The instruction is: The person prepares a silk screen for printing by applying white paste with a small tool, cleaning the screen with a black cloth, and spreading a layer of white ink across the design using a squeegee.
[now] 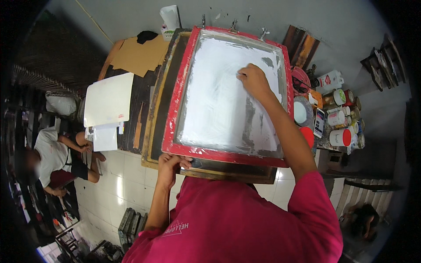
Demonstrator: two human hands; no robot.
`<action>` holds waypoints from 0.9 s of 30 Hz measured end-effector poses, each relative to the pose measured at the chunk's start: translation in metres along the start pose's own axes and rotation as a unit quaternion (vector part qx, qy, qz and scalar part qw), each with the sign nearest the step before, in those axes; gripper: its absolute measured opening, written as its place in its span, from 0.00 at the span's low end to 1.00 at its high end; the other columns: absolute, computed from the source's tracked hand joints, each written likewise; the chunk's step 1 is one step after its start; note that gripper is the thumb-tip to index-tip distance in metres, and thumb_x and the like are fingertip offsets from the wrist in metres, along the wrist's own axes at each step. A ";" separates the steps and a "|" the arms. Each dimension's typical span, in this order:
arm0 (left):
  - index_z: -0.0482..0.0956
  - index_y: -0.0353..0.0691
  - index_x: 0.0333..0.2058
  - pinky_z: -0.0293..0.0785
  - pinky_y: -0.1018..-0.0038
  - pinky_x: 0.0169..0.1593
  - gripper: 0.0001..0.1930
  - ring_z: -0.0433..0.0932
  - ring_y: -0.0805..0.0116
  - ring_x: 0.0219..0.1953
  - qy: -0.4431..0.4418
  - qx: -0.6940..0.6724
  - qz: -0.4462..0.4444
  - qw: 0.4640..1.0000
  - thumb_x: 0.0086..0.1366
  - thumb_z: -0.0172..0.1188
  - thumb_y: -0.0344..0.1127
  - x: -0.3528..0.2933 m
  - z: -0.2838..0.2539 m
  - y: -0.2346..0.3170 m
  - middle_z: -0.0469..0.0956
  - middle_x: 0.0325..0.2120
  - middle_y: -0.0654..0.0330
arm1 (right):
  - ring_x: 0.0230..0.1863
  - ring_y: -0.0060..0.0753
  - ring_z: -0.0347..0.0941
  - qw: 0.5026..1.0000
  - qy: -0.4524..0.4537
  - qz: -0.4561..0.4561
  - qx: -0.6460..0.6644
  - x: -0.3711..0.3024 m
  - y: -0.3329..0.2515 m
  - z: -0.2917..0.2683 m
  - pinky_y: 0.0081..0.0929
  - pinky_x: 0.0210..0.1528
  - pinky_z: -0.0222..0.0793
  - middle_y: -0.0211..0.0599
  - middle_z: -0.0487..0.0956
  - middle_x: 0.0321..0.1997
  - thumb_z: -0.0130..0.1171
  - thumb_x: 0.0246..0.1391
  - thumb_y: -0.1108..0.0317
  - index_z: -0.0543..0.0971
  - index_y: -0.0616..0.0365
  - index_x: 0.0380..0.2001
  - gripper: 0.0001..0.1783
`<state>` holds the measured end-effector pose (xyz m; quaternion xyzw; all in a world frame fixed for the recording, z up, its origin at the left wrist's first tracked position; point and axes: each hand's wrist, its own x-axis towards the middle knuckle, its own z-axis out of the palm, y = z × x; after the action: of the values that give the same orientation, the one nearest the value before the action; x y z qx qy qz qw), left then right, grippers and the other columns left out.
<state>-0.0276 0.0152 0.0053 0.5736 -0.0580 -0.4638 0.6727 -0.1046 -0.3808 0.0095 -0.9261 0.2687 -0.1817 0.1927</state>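
A red-edged screen printing frame (180,87) lies tilted in front of me. Its mesh (215,101) is smeared with white, with grey streaks along the right and lower parts. My left hand (171,165) grips the frame's near edge at the left corner, fingers curled under it. Over the upper right part of the mesh, my right hand (254,79) is closed, its fingertips pressed together at the white surface. Whatever is in those fingers, if anything, is hidden. Below the red frame sits a dark board with a yellowish wooden border (151,149).
Metal clamps (233,26) stand at the far edge. Right of the frame are several tubs (340,137), a phone (319,122) and a white jug (330,81). Left lie white sheets (108,100) and brown cardboard (138,55). One person (57,153) sits at left; another (366,221) is lower right.
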 end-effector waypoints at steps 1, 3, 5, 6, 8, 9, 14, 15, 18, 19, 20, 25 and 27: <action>0.82 0.26 0.31 0.72 0.77 0.26 0.10 0.80 0.69 0.23 -0.020 0.004 -0.003 1.000 0.59 0.52 0.23 0.001 -0.008 0.000 0.82 0.23 0.52 | 0.41 0.55 0.74 1.000 0.012 0.009 0.009 -0.001 -0.002 0.004 0.45 0.47 0.71 0.52 0.77 0.35 0.58 0.53 0.68 0.82 0.61 0.28 0.08; 0.83 0.27 0.31 0.71 0.78 0.25 0.10 0.78 0.71 0.21 -0.067 0.114 -0.030 0.991 0.63 0.53 0.26 0.006 -0.019 0.010 0.81 0.21 0.55 | 0.39 0.55 0.74 0.998 0.033 0.031 -0.033 0.008 -0.008 0.019 0.46 0.46 0.71 0.53 0.77 0.33 0.56 0.51 0.71 0.81 0.63 0.25 0.07; 0.83 0.29 0.31 0.69 0.79 0.24 0.11 0.77 0.74 0.20 -0.109 0.210 -0.053 0.970 0.66 0.55 0.30 0.002 -0.026 0.017 0.80 0.19 0.58 | 0.39 0.55 0.74 0.997 0.058 0.036 -0.023 0.008 -0.018 0.046 0.46 0.45 0.70 0.54 0.77 0.32 0.55 0.48 0.76 0.79 0.64 0.23 0.05; 0.84 0.30 0.31 0.68 0.79 0.23 0.12 0.76 0.76 0.19 -0.125 0.250 -0.055 0.959 0.67 0.55 0.32 0.002 -0.027 0.021 0.79 0.18 0.59 | 0.39 0.55 0.74 0.997 0.078 0.022 0.008 0.017 -0.036 0.067 0.46 0.45 0.69 0.54 0.77 0.31 0.54 0.46 0.80 0.79 0.65 0.23 0.05; 0.84 0.33 0.31 0.66 0.79 0.22 0.14 0.74 0.80 0.18 -0.141 0.321 -0.047 0.935 0.70 0.56 0.36 0.007 -0.034 0.028 0.77 0.17 0.63 | 0.40 0.57 0.73 0.995 0.024 -0.089 0.026 0.023 -0.109 0.087 0.48 0.46 0.68 0.55 0.77 0.31 0.51 0.42 0.81 0.79 0.64 0.24 0.07; 0.84 0.33 0.32 0.68 0.72 0.24 0.13 0.77 0.70 0.19 -0.156 0.344 -0.047 0.924 0.69 0.56 0.36 0.010 -0.040 0.027 0.79 0.18 0.57 | 0.40 0.56 0.73 0.993 0.052 -0.102 0.030 0.026 -0.106 0.086 0.48 0.45 0.68 0.55 0.77 0.31 0.51 0.42 0.81 0.79 0.64 0.25 0.07; 0.81 0.32 0.38 0.74 0.58 0.39 0.11 0.79 0.42 0.34 -0.221 0.440 0.115 0.863 0.66 0.56 0.35 0.023 -0.043 0.041 0.80 0.31 0.42 | 0.39 0.54 0.74 0.989 0.109 0.085 -0.053 0.012 -0.023 0.042 0.45 0.44 0.70 0.53 0.77 0.32 0.58 0.50 0.74 0.83 0.62 0.29 0.05; 0.80 0.32 0.39 0.74 0.57 0.41 0.12 0.79 0.42 0.35 -0.226 0.430 0.161 0.859 0.66 0.55 0.35 0.028 -0.047 0.031 0.80 0.33 0.42 | 0.38 0.53 0.75 0.988 0.104 0.067 -0.097 0.012 -0.023 0.035 0.44 0.43 0.70 0.52 0.77 0.33 0.59 0.48 0.75 0.83 0.61 0.29 0.06; 0.80 0.33 0.41 0.74 0.55 0.45 0.14 0.78 0.40 0.39 -0.273 0.441 0.182 0.835 0.66 0.54 0.37 0.034 -0.062 0.026 0.79 0.37 0.40 | 0.39 0.53 0.75 0.989 0.093 0.041 -0.107 0.025 -0.042 0.047 0.44 0.44 0.71 0.52 0.77 0.33 0.58 0.47 0.75 0.84 0.61 0.30 0.07; 0.80 0.33 0.42 0.74 0.54 0.47 0.14 0.78 0.39 0.41 -0.287 0.449 0.173 0.828 0.66 0.54 0.38 0.035 -0.067 0.028 0.79 0.38 0.39 | 0.38 0.54 0.74 0.986 0.112 0.052 -0.115 0.029 -0.049 0.055 0.45 0.43 0.70 0.53 0.77 0.33 0.55 0.46 0.76 0.83 0.60 0.29 0.09; 0.80 0.33 0.42 0.73 0.54 0.47 0.15 0.78 0.39 0.41 -0.312 0.432 0.177 0.828 0.66 0.53 0.38 0.038 -0.071 0.024 0.79 0.39 0.38 | 0.38 0.57 0.74 0.984 0.090 0.073 -0.133 0.031 -0.052 0.054 0.47 0.43 0.70 0.54 0.77 0.33 0.53 0.46 0.76 0.83 0.61 0.28 0.09; 0.80 0.32 0.42 0.72 0.56 0.49 0.18 0.78 0.41 0.41 -0.380 0.365 0.161 0.834 0.65 0.52 0.41 0.042 -0.077 0.028 0.79 0.38 0.38 | 0.30 0.60 0.70 0.994 0.075 0.003 -0.078 0.028 -0.056 0.069 0.52 0.34 0.62 0.60 0.75 0.25 0.54 0.47 0.70 0.76 0.70 0.20 0.11; 0.79 0.31 0.40 0.71 0.55 0.46 0.17 0.78 0.42 0.40 -0.373 0.357 0.197 0.834 0.65 0.52 0.42 0.043 -0.071 0.019 0.78 0.36 0.39 | 0.30 0.56 0.71 0.993 0.086 -0.023 -0.071 0.020 -0.064 0.074 0.48 0.36 0.64 0.56 0.74 0.24 0.56 0.47 0.74 0.76 0.71 0.23 0.08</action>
<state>0.0502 0.0350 -0.0225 0.5341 -0.5774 -0.4473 0.4257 -0.0287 -0.3224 -0.0207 -0.9242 0.2756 -0.2457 0.0981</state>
